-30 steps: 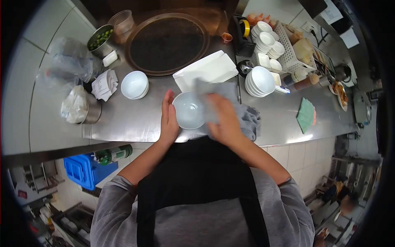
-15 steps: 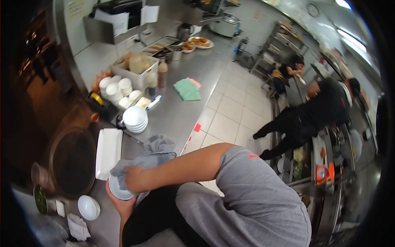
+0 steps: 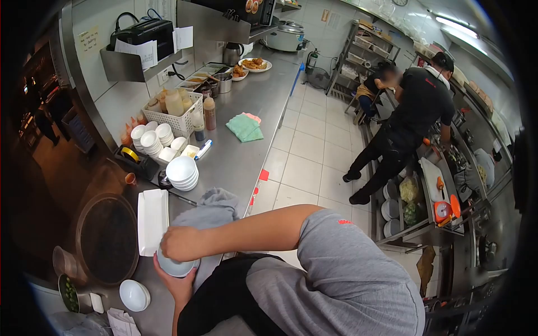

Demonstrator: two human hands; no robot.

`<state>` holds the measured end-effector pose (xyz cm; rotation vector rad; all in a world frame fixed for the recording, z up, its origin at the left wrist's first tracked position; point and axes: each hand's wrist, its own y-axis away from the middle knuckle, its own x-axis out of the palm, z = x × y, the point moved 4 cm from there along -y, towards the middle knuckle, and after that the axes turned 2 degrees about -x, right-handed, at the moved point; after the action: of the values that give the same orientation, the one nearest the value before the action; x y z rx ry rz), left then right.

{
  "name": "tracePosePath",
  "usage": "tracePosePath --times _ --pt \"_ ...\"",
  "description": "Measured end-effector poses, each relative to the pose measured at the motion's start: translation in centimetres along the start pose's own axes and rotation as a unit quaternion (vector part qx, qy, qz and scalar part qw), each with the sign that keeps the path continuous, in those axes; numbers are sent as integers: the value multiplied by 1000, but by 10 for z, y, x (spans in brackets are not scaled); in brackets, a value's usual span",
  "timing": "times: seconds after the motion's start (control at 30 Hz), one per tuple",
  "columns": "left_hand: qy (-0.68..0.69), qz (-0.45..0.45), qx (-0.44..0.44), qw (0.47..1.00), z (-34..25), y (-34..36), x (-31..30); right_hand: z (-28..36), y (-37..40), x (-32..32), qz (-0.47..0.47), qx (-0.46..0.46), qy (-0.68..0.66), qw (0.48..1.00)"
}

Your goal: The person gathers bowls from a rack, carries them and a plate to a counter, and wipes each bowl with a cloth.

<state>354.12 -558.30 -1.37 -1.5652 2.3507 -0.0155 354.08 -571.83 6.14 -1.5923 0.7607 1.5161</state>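
Note:
My left hand [image 3: 178, 284] grips a small white bowl [image 3: 182, 271] from below, fingers curled round its rim. Over the bowl's mouth my right hand [image 3: 178, 244] is closed on a grey cloth [image 3: 216, 208], pressing it inside. Part of that cloth lies bunched on the counter beyond my forearm. Against the bowl's far left side stands a long white rectangular plate [image 3: 152, 221]. Nearby is a stack of white bowls [image 3: 182, 172]; another white bowl [image 3: 134, 295] sits to the left of my left hand.
A white basket of bottles [image 3: 176, 115], a green cloth [image 3: 245, 127] and plates of food [image 3: 255, 65] stand along the steel counter [image 3: 246, 162]. A round dark tray [image 3: 106, 238] is at left. One co-worker [image 3: 412, 112] stands across the aisle; another person [image 3: 374, 89] sits farther back.
My right hand has shifted slightly within the bowl, the cloth moving with it. The head view has tilted, and the standing co-worker has changed posture, an arm now over the far counter.

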Motion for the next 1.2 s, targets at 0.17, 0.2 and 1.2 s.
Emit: tracePosePath --times 0.17,0.2,1.2 --pt "-73 -14 41 996 10 -2 -3 22 9 60 -74 -106 64 990" --pt "-61 -9 39 997 3 -2 -2 22 11 70 -62 -29 47 997" --pt "-81 -32 69 994 1 1 1 34 13 32 147 30 -159 976"
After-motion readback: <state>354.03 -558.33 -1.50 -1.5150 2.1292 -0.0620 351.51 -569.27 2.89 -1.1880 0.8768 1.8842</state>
